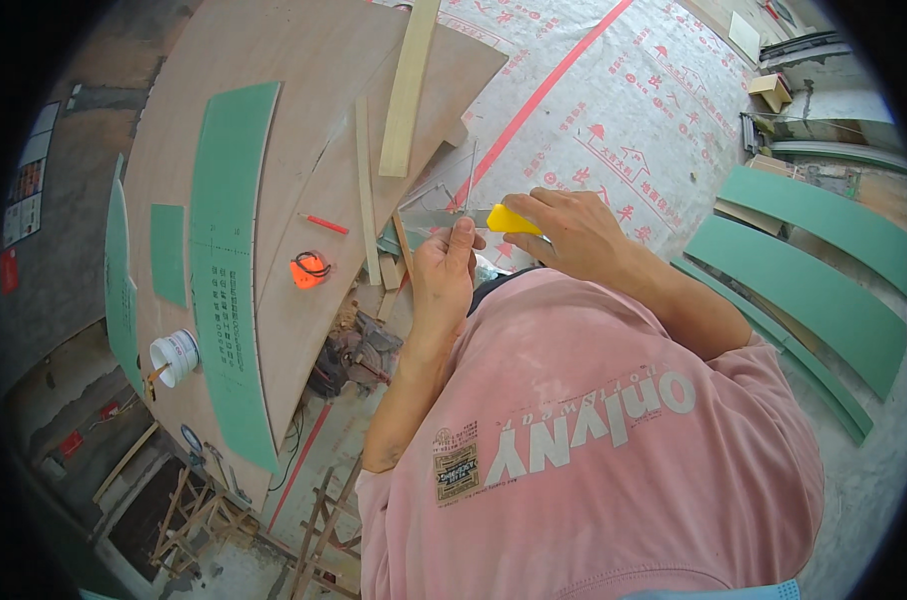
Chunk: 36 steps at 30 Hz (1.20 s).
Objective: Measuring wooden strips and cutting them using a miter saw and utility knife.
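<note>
My right hand [564, 225] is closed around the yellow handle [509, 219] of a flat-bladed tool that looks like a putty knife. Its thin grey blade [480, 216] points left, toward my left hand [446, 268]. The left thumb stands up against the blade area and the fingers curl in; what they pinch is hard to make out. A thin, pale rod-like line [472, 175] rises just above the left thumb. Both hands are in front of my body, beside the right edge of a large wooden board [314, 190].
On the board lie green panels [236, 200], a red pencil [324, 224], an orange tool [310, 269], a white tub [175, 357] and wooden strips [411, 90]. More curved green panels [789, 285] lie on the covered floor [594, 110] at right. A wooden trestle [189, 510] stands lower left.
</note>
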{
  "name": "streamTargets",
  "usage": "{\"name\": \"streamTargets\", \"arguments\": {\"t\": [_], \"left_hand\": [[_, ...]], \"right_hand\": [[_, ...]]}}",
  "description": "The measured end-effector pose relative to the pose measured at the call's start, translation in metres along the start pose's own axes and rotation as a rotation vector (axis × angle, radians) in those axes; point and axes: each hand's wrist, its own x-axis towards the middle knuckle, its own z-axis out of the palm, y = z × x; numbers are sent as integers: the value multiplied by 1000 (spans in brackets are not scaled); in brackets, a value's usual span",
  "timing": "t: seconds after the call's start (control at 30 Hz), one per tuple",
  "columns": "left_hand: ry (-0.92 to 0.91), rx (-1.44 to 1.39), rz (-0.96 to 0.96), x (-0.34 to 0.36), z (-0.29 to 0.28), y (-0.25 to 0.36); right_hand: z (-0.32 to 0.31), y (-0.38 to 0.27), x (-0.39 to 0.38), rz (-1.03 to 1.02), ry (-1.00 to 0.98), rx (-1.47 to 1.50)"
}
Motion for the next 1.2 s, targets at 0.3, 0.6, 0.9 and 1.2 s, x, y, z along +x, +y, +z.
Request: {"name": "streamTargets", "arguments": {"t": [0.3, 0.6, 0.9, 1.2], "left_hand": [[81, 71, -2, 3, -1, -8], [-195, -372, -119, -4, -6, 11], [-75, -438, -153, -5, 2, 13], [-112, -498, -84, -9, 0, 15]], "right_hand": [[-4, -1, 1, 18, 61, 21], [-37, 16, 7, 405, 41, 339], [-13, -4, -5, 84, -61, 192], [-10, 0, -4, 11, 3, 141]]}}
